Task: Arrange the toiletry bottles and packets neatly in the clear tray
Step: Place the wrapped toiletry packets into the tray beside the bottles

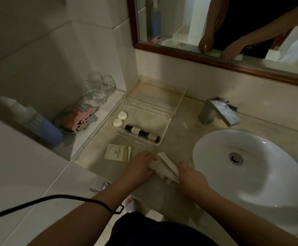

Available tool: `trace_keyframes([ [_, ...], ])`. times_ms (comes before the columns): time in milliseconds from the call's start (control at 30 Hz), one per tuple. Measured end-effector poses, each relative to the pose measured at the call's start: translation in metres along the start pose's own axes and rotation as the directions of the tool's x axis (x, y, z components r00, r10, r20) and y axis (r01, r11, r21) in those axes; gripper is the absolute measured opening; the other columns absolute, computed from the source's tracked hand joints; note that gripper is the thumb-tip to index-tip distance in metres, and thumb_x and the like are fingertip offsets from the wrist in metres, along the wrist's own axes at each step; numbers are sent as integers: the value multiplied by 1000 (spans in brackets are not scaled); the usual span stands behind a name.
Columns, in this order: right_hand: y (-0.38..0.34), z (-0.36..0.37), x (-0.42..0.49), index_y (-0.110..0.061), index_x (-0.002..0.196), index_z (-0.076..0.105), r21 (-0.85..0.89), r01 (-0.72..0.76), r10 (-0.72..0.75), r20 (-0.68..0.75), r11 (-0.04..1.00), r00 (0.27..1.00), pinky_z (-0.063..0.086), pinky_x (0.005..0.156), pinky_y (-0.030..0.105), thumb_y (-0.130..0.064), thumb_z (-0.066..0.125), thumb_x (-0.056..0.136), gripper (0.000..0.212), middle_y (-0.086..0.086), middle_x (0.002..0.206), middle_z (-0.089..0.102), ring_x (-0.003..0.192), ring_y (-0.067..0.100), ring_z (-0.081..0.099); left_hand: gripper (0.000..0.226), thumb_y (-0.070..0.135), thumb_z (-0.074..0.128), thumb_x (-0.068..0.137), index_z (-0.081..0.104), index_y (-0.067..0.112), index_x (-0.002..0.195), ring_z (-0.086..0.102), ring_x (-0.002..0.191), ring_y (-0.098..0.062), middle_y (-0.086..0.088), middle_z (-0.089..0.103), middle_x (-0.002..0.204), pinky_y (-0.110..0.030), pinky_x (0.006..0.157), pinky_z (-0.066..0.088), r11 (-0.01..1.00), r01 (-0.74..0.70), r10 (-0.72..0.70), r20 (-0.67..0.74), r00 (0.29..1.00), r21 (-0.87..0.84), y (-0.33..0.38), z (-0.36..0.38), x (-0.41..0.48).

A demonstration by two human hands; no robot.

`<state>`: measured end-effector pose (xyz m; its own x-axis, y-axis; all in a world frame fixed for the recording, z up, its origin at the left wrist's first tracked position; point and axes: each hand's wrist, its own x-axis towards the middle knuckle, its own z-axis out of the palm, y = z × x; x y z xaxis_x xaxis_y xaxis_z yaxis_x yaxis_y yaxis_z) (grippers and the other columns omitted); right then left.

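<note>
Dim bathroom, beige stone surface [180, 132], white oval sink [251, 167], chrome faucet [217, 112], wood-framed mirror [215, 58]. Clear plastic tray [169, 118] holds two dark bottles [142, 133] lying flat and two round white soaps [120, 118]. Flat packet [118, 153] lies just before the tray. Left hand [138, 166] and right hand [192, 176], fingers clamped on long white packets [166, 166].

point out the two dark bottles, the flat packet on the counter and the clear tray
two dark bottles [142, 133]: head view, point where the two meet, lying inside the tray.
flat packet [118, 152]: head view, middle of its printed face.
clear tray [169, 119]: head view, right side wall.
</note>
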<state>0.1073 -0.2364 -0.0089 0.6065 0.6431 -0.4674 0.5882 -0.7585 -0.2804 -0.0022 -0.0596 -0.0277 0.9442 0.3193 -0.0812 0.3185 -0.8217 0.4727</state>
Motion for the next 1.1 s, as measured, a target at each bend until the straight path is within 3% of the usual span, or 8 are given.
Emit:
trace_keyframes([
  [133,0,-7,-2,-22,118,45,17,21,-20,-49,1000,999,42,68,30,-28,57,89,32,3,103,60,89,25,63,36,28,63,81,60,17,115,55,106,-23,-6,58,116,-33,85,47,1000,15,-15,-47,999,-3,-1,-2,-6],
  [267,-1,-15,-1,-22,112,51,29,68,-65,-109,997,992,43,65,28,-29,55,88,26,1,97,64,86,23,65,46,32,62,77,56,20,122,51,113,-20,-2,53,123,-33,93,47,997,61,-62,-39,997,-39,-3,-5,0],
  [400,-3,-27,-2,-21,106,50,85,104,-87,-191,991,978,41,64,28,-31,54,91,18,-4,86,54,73,20,56,60,26,75,75,48,25,129,54,100,-13,4,47,122,-31,83,50,876,239,-323,-143,935,-419,7,-22,2],
  [567,-16,-42,0,-27,100,49,245,197,-157,-172,949,972,37,55,22,-30,61,88,17,-9,82,53,69,9,53,53,20,77,76,54,27,123,62,93,-6,7,63,104,-14,68,51,718,162,-348,-148,926,-677,10,-39,9],
  [700,-29,-55,15,-28,103,54,310,225,-198,-116,924,973,42,60,26,-31,63,86,20,-6,86,58,74,10,56,38,14,77,76,60,31,105,65,88,-12,2,68,95,-25,78,54,594,115,-389,-159,907,-796,7,-55,19],
  [800,-39,-69,34,-27,108,57,287,221,-196,-111,932,974,48,65,30,-33,64,86,24,-7,89,59,76,10,57,40,13,78,72,58,10,107,61,85,-20,-9,61,94,-37,80,52,519,130,-457,-146,878,-845,-3,-71,29],
  [1000,-63,-103,87,-24,112,55,213,236,-195,-197,948,961,40,56,26,-28,65,87,27,-4,89,58,72,12,56,23,3,68,83,56,6,102,65,71,-21,-13,62,98,-28,66,58,354,163,-540,-59,840,-921,-34,-116,57],
  [1100,-79,-111,115,-22,117,55,114,251,-223,-214,961,951,48,61,30,-29,65,86,33,-2,95,64,76,15,60,23,4,68,83,56,4,104,63,70,-23,-15,61,95,-35,71,57,387,172,-592,-102,799,-906,-55,-126,75],
])
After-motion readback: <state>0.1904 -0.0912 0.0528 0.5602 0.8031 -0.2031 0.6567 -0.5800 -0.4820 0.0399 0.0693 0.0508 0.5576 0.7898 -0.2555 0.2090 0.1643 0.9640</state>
